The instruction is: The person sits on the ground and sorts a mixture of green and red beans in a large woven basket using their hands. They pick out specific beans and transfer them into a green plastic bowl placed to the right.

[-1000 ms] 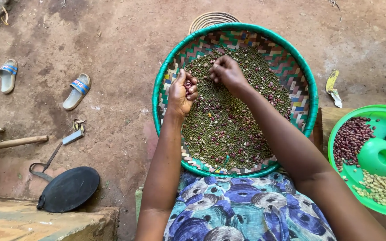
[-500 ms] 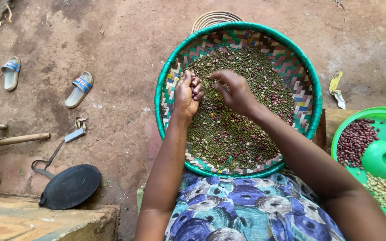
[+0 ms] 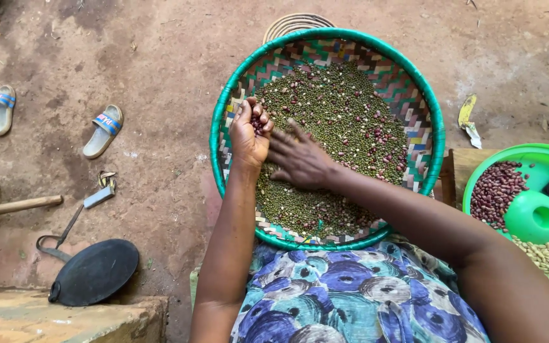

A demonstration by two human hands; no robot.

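A: What is in front of us?

B: A person sits over a wide woven basket (image 3: 430,121) on their lap, green-rimmed, full of small green grains (image 3: 325,114) mixed with red beans (image 3: 379,136). To their right sits a green tray (image 3: 544,155) with sorted red beans and pale seeds. A black pan (image 3: 93,272) and two sandals (image 3: 103,130) lie on the dirt floor (image 3: 160,76).

A: And the hands?

B: The left hand (image 3: 249,136) is cupped at the basket's left edge, fingers curled loosely around a few red beans in the palm. The right hand (image 3: 300,162) lies flat on the grains just beside it, fingers spread, gripping nothing.

A: What might go wrong?

B: I'd judge the cupped hand could spill: it sits near the rim, so a tilt may drop beans onto the floor. The basket also rests on the lap and could tip.

A: Any change from a moment ago?

B: Yes. The right hand was further up among the grains, fingertips pinching; now it has dropped lower and flattened. The left hand has barely moved.
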